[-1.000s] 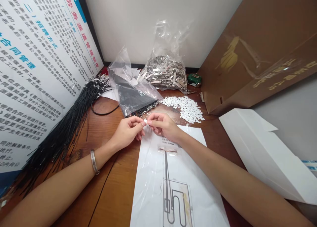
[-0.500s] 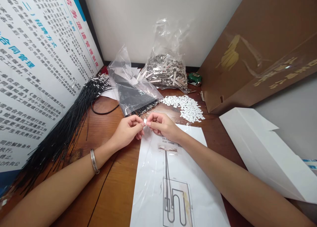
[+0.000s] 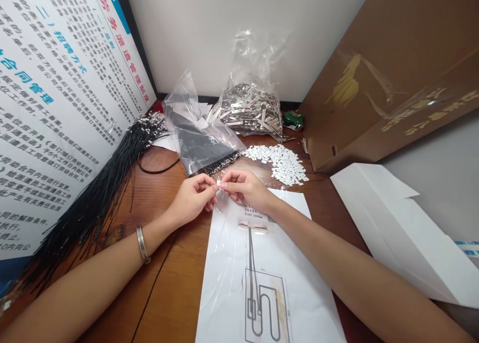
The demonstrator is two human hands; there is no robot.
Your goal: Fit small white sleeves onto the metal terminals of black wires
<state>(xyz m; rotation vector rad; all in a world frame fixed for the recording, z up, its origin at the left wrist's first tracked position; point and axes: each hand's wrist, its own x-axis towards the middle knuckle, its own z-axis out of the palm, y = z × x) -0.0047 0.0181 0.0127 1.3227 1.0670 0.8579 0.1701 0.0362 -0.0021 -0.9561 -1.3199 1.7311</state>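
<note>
My left hand [image 3: 196, 198] and my right hand [image 3: 245, 190] meet over the top edge of a white printed sheet [image 3: 228, 283]. Thumb and forefinger are pinched together on each, the fingertips almost touching. Whatever sits between them is too small to make out. Just beyond the fingers lies a clear plastic bag [image 3: 194, 143], with a row of thin black leads with metal tips [image 3: 220, 164] sticking out of it. To the right of that is a spread of small white pieces [image 3: 288, 166]. The sheet shows a line drawing of a looped cable.
A long bundle of black cables with white ends [image 3: 101, 188] lies along the printed board [image 3: 75, 83] at left. Flat metal strips fill a clear bag [image 3: 250, 108] by the wall, beside a green object [image 3: 294, 119]. A brown carton [image 3: 374, 83] and white box [image 3: 396, 233] stand at right.
My right fingertips have shifted very slightly left, closer to the left ones. Both hands otherwise keep the same pinch and place.
</note>
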